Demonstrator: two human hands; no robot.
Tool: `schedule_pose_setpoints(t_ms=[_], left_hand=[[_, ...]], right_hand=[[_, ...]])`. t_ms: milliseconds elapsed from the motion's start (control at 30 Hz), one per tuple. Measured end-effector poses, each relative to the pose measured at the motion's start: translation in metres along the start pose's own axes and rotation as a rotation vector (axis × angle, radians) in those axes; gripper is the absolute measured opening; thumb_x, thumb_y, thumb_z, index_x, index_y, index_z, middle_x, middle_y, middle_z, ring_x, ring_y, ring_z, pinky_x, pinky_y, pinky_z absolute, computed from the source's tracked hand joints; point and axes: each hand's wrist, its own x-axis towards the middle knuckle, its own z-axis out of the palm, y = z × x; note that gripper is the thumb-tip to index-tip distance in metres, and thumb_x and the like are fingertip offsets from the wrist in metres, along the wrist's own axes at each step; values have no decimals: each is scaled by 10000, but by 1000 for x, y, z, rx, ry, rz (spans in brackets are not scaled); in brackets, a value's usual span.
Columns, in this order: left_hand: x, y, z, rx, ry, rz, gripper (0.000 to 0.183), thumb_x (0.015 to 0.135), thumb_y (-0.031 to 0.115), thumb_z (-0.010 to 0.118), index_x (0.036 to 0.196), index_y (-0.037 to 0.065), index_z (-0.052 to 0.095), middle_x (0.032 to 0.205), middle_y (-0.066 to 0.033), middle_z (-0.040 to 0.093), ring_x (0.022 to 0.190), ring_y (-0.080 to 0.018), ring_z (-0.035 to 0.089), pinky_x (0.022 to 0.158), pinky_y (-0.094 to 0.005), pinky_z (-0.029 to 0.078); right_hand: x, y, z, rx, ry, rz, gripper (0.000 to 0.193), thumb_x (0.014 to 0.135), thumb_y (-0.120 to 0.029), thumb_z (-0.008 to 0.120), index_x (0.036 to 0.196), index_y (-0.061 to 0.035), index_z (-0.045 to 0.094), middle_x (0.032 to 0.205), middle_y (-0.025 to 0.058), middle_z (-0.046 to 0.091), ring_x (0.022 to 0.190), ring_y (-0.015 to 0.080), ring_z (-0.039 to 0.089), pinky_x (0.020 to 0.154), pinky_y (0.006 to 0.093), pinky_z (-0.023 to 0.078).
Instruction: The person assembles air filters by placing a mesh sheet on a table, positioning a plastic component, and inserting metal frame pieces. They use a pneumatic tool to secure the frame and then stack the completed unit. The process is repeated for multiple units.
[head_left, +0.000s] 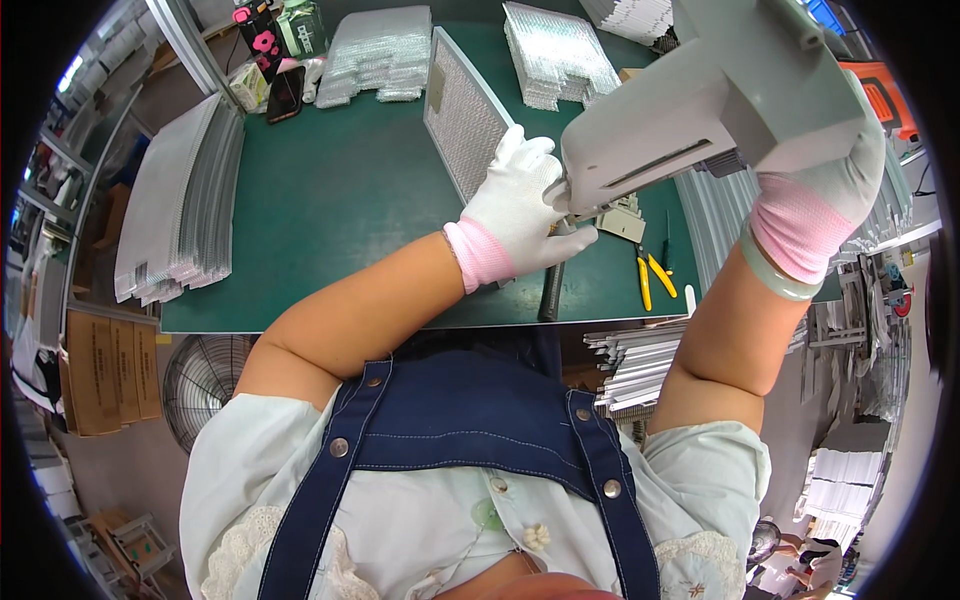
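Note:
My left hand [515, 200], in a white glove with a pink cuff, is at the near end of a thin framed mesh panel [465, 115]. The panel stands tilted on its edge, and my bent fingers close on its frame while the thumb points right. My right hand [850, 175], gloved the same way, grips a big grey hand-held machine [660, 140] at its right end; most of those fingers are hidden behind the housing. The machine's narrow nose comes down beside my left hand. Just below that hand lies a tool with a black handle [551, 290].
Yellow-handled pliers [645, 280], a thin screwdriver [667, 245] and small beige pieces [622, 220] lie on the green table [330, 220]. Stacked silvery panels [180, 210] stand left; bubble-textured stacks [375, 50] lie at the back. A phone [286, 95] rests back left.

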Motion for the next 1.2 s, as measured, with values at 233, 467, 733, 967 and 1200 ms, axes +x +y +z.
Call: schedule_pose_setpoints(t_ms=[233, 467, 733, 967, 1200], left_hand=[[3, 2, -4, -50, -163, -96, 413, 857, 502, 600, 969, 122, 719, 974, -152, 590, 1123, -352, 458, 1114, -593, 215], [7, 3, -3, 39, -13, 11, 386, 851, 480, 596, 962, 126, 702, 903, -138, 568, 1045, -327, 478, 1077, -569, 254], [14, 9, -15, 84, -276, -105, 463, 834, 413, 607, 1203, 137, 659, 1400, -201, 471, 1329, -428, 327, 1098, -594, 234], [7, 9, -12, 89, -207, -84, 415, 851, 371, 612, 1184, 127, 653, 1395, -193, 475, 1330, -444, 361, 1153, -625, 184], [4, 5, -2, 156, -61, 13, 373, 889, 430, 576, 1073, 116, 662, 889, -134, 545, 970, -333, 514, 1079, -621, 229]], right_hand=[[-7, -13, 4, -13, 88, -49, 262, 945, -29, 597, 1199, 26, 633, 1022, 152, 711, 922, 228, 701, 794, 320, 569], [-6, 6, 34, 597, -1, 375, 224, 925, -80, 612, 1118, 33, 631, 923, 103, 704, 772, 157, 673, 726, 271, 553], [-6, 77, 55, 738, 121, 784, 209, 893, -162, 642, 1053, -28, 618, 879, 62, 680, 734, 171, 687, 678, 337, 602], [-15, 68, 53, 874, 105, 746, 175, 891, -153, 647, 1013, -28, 633, 872, 52, 668, 747, 168, 681, 702, 332, 597], [-22, 49, 60, 729, 145, 736, 130, 904, -136, 640, 972, -25, 644, 792, 11, 623, 645, 98, 606, 599, 244, 531]])
